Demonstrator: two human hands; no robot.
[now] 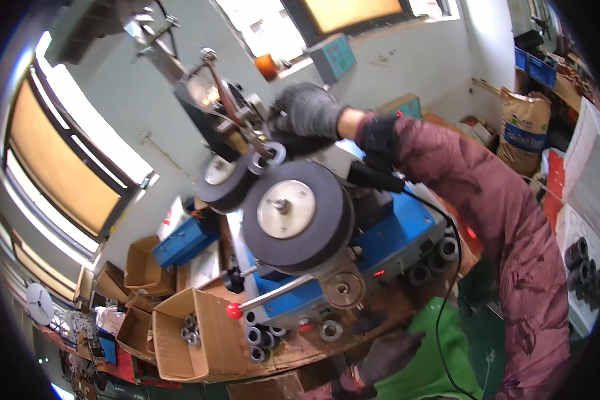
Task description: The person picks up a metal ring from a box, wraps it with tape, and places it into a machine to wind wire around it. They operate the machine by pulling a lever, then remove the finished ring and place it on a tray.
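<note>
My right hand (307, 110), in a grey glove, is raised to the upper metal arm (230, 100) of a blue and white bench machine (400, 230). Its fingers are curled, and whatever lies inside them is hidden. Below that hand, a metal ring (275, 155) sits by the two dark wheels, the larger near wheel (333, 213) and the smaller far wheel (217, 190). Down by the bench's front edge, my left hand (390, 353), also gloved, extends its fingers over a green cloth (440, 360) and holds nothing visible.
A lever with a red knob (234, 311) sticks out from the machine. Metal rings (259, 338) stand on the bench, with more by the machine's right end. An open cardboard box (213, 333) holds several rings. A black cable (439, 320) hangs near my right arm.
</note>
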